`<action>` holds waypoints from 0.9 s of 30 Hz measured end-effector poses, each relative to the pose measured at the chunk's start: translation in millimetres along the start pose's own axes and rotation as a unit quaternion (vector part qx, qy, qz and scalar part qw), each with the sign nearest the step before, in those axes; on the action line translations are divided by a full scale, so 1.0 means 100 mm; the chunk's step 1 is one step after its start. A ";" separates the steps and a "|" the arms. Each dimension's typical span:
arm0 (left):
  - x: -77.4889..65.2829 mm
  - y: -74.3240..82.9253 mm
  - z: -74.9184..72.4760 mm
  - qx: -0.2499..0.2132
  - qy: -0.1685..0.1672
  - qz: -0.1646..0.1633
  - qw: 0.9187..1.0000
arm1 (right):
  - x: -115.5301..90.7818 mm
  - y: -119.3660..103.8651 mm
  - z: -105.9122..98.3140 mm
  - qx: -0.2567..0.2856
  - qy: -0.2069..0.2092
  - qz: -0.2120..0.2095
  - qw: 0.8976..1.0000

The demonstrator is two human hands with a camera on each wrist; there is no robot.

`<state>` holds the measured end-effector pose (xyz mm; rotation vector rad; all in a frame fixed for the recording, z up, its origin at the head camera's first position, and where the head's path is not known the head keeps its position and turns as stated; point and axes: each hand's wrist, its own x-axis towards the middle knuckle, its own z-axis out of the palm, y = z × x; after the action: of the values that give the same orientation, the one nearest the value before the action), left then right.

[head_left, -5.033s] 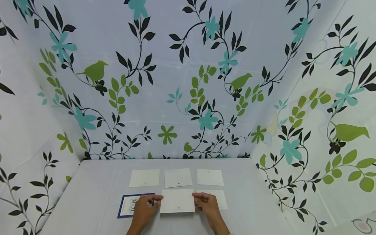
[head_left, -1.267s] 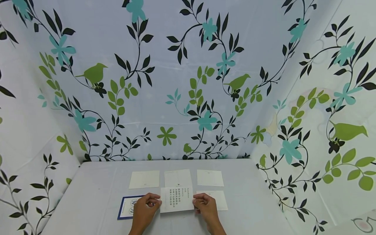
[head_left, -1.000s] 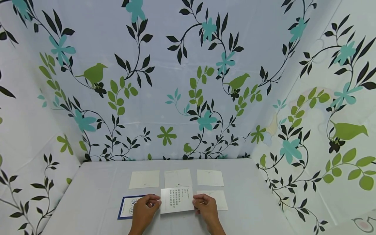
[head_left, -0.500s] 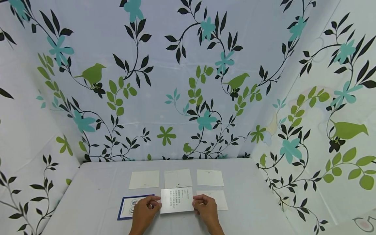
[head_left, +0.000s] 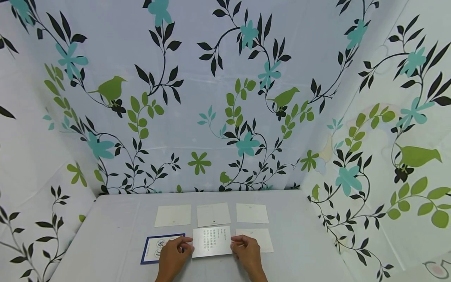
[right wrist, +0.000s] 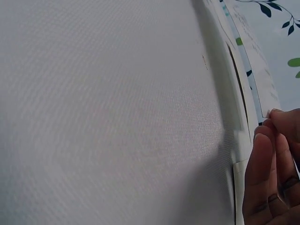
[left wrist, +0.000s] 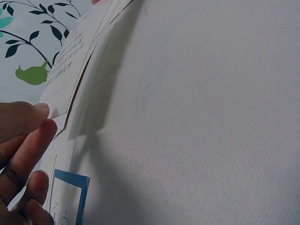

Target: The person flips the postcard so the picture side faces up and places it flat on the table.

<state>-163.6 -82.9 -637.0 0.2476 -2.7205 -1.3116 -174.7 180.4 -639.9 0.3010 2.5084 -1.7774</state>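
A white card (head_left: 211,241) with printed lines of text is held up over the table, its face tilted toward the head camera. My left hand (head_left: 174,253) pinches its left edge between thumb and index finger; the left wrist view shows the grip at a corner of the card (left wrist: 60,96). On the opposite edge, my right hand (head_left: 248,253) pinches the card in the same way, the other fingers curled beneath. Partly behind the left hand lies a blue-bordered card (head_left: 150,250) with round drawings. A plain off-white card (head_left: 265,239) lies partly behind the right hand.
Three off-white cards form a row farther back: a left card (head_left: 173,215), a middle card (head_left: 213,214) and a right card (head_left: 252,213). They lie on a white-covered table (head_left: 116,239). Floral-patterned cloth (head_left: 197,117) hangs behind and at the sides.
Five seconds ago the held piece showed a blank face with a small mark; now printed text shows. Over the last second the card tilts back and sinks slightly, both hands keeping their pinch.
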 end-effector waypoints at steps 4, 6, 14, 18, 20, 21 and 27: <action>0.00 0.00 0.01 0.003 -0.002 -0.003 1.000 | 0.00 0.01 0.01 -0.006 0.004 -0.004 1.000; 0.01 0.00 0.02 0.005 -0.004 -0.005 1.000 | 0.00 0.01 0.01 -0.011 0.007 -0.006 1.000; 0.00 0.00 0.02 0.012 -0.010 -0.003 1.000 | 0.00 0.03 0.03 -0.027 0.016 -0.010 0.999; 0.00 0.01 0.01 0.016 -0.008 0.000 1.000 | -0.01 0.01 0.04 -0.040 0.020 -0.003 0.999; 0.00 0.02 0.01 0.018 -0.006 -0.001 1.000 | -0.01 0.01 0.04 -0.046 0.021 -0.002 0.999; 0.00 0.01 0.01 0.018 -0.005 -0.001 1.000 | -0.01 0.00 0.05 -0.048 0.021 -0.003 0.999; 0.00 0.00 0.01 0.021 -0.001 0.000 1.000 | -0.02 0.01 0.07 -0.057 0.018 -0.008 0.998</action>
<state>-163.6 -82.2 -637.9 0.2507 -2.7520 -1.2574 -172.8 174.3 -643.2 0.3112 2.6319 -1.6399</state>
